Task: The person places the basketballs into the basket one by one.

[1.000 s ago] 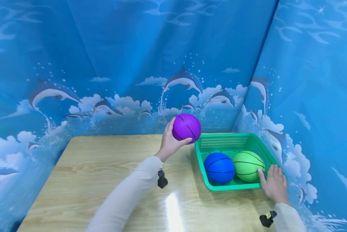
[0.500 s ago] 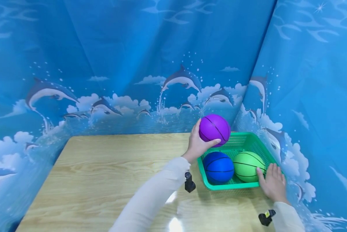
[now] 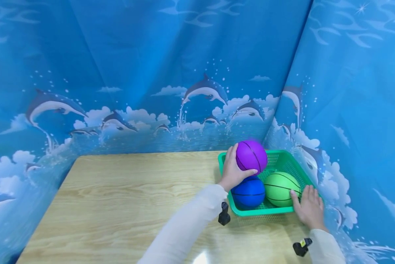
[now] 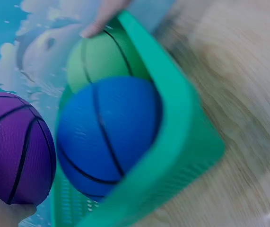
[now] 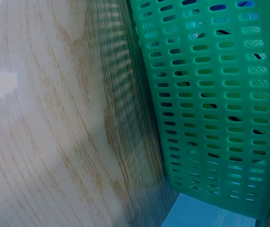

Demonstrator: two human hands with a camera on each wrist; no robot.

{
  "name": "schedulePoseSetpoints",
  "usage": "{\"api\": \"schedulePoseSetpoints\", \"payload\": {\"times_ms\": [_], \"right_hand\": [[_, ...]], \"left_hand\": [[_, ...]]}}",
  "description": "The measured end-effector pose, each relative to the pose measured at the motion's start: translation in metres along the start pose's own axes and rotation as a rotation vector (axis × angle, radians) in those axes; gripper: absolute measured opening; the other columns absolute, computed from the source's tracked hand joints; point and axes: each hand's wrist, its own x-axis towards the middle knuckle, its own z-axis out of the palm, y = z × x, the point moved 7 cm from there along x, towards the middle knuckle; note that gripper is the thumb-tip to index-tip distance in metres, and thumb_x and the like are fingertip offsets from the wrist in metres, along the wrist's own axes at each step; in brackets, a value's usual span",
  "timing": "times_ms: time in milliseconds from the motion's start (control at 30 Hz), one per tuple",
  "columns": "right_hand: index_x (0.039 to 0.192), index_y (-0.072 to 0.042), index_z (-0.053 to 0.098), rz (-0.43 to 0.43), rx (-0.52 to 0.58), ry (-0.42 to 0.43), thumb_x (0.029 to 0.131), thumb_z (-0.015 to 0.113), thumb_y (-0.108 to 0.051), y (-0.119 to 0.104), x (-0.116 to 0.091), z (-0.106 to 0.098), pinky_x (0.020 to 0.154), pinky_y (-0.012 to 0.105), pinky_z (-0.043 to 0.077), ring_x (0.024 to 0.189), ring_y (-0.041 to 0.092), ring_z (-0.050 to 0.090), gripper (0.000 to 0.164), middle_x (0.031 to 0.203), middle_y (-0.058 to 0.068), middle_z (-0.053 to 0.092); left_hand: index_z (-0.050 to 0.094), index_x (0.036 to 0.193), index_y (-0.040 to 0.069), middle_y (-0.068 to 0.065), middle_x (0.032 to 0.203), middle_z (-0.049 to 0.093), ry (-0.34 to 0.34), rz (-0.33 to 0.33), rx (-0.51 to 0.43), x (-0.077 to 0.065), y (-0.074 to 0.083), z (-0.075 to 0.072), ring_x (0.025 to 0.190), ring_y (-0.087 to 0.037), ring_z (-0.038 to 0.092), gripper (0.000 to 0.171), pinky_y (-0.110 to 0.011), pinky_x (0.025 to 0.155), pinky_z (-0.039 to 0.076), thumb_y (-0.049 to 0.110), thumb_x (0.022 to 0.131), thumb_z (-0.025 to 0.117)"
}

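My left hand (image 3: 234, 169) grips a small purple basketball (image 3: 251, 157), thumb along its lower side and fingers on its left. The ball is over the back left part of a green plastic basket (image 3: 260, 212). In the left wrist view the purple basketball (image 4: 19, 149) is beside a blue basketball (image 4: 104, 135). Inside the basket, the blue basketball (image 3: 248, 193) sits next to a light green one (image 3: 281, 189). My right hand (image 3: 310, 209) rests at the basket's right front corner with fingers extended, its thumb against the green ball.
The basket stands on a wood-grain table (image 3: 135, 205), toward its right side. A blue dolphin-print curtain (image 3: 135, 73) rises behind the table, and another printed panel (image 3: 359, 110) stands close on the right. The basket's slotted wall (image 5: 210, 104) fills much of the right wrist view.
My left hand has carried the purple basketball rightward from beside the basket to over it, then lowered it slightly. The right hand has stayed at the basket's corner.
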Motion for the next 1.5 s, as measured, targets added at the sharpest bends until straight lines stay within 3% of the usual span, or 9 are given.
{"api": "schedulePoseSetpoints", "payload": {"times_ms": [100, 300, 533, 667, 767, 967, 1133, 1500], "right_hand": [[0.145, 0.016, -0.004, 0.004, 0.002, 0.004, 0.103, 0.018, -0.047, 0.000, -0.002, 0.000, 0.107, 0.069, -0.005, 0.137, 0.055, -0.010, 0.078, 0.148, 0.040, -0.008], [0.145, 0.016, -0.004, 0.003, 0.003, 0.015, 0.103, 0.018, -0.047, -0.002, -0.002, -0.002, 0.107, 0.068, -0.005, 0.137, 0.055, -0.010, 0.079, 0.148, 0.040, -0.007], [0.145, 0.017, -0.003, 0.000, -0.001, 0.012, 0.103, 0.018, -0.047, -0.004, -0.001, -0.002, 0.107, 0.069, -0.005, 0.137, 0.055, -0.010, 0.079, 0.148, 0.040, -0.007], [0.145, 0.016, -0.003, 0.001, -0.003, 0.006, 0.103, 0.017, -0.048, -0.005, 0.001, 0.000, 0.107, 0.068, -0.006, 0.137, 0.055, -0.011, 0.079, 0.148, 0.039, -0.009], [0.145, 0.016, -0.003, 0.002, -0.002, 0.007, 0.103, 0.017, -0.048, -0.006, 0.002, 0.002, 0.107, 0.068, -0.006, 0.137, 0.054, -0.011, 0.079, 0.149, 0.039, -0.009], [0.145, 0.016, -0.003, 0.000, 0.003, 0.015, 0.103, 0.018, -0.047, -0.006, 0.001, 0.001, 0.107, 0.069, -0.005, 0.137, 0.055, -0.010, 0.079, 0.149, 0.040, -0.007], [0.145, 0.016, -0.004, -0.002, 0.003, 0.008, 0.103, 0.018, -0.047, -0.004, 0.000, 0.000, 0.107, 0.068, -0.006, 0.137, 0.055, -0.011, 0.079, 0.148, 0.040, -0.008], [0.144, 0.017, -0.004, 0.001, -0.003, 0.003, 0.103, 0.018, -0.047, -0.001, -0.001, 0.000, 0.107, 0.068, -0.006, 0.136, 0.055, -0.012, 0.079, 0.148, 0.040, -0.008]], "left_hand": [[0.023, 0.152, 0.024, -0.003, 0.154, 0.028, -0.008, 0.011, 0.009, 0.000, -0.007, 0.002, 0.134, -0.024, 0.039, 0.096, -0.042, 0.099, 0.047, 0.036, 0.077, 0.081], [0.025, 0.152, 0.024, -0.004, 0.154, 0.030, -0.038, -0.010, 0.052, 0.001, -0.015, 0.000, 0.135, -0.026, 0.039, 0.086, -0.045, 0.103, 0.044, 0.035, 0.083, 0.075], [0.025, 0.153, 0.022, -0.006, 0.159, 0.020, -0.226, -0.001, 0.179, -0.003, -0.016, 0.006, 0.143, -0.029, 0.024, 0.078, -0.049, 0.110, 0.033, 0.031, 0.089, 0.069], [0.024, 0.153, 0.020, -0.007, 0.158, 0.024, -0.282, 0.040, 0.227, -0.007, -0.015, 0.011, 0.144, -0.026, 0.023, 0.079, -0.047, 0.113, 0.028, 0.032, 0.089, 0.068], [0.025, 0.153, 0.018, -0.008, 0.157, 0.026, -0.286, 0.051, 0.215, -0.009, -0.016, 0.012, 0.144, -0.025, 0.024, 0.078, -0.045, 0.114, 0.028, 0.030, 0.089, 0.069], [0.024, 0.153, 0.019, -0.003, 0.157, 0.025, -0.291, 0.003, 0.166, -0.010, -0.024, 0.006, 0.145, -0.022, 0.021, 0.078, -0.044, 0.115, 0.027, 0.028, 0.090, 0.068], [0.022, 0.154, 0.024, 0.000, 0.158, 0.024, -0.289, -0.024, 0.171, -0.010, -0.031, -0.001, 0.145, -0.020, 0.019, 0.078, -0.045, 0.115, 0.026, 0.030, 0.091, 0.067], [0.024, 0.153, 0.020, -0.003, 0.157, 0.027, -0.261, -0.031, 0.207, -0.012, -0.050, -0.014, 0.143, -0.025, 0.027, 0.078, -0.045, 0.113, 0.029, 0.029, 0.090, 0.068]]}}
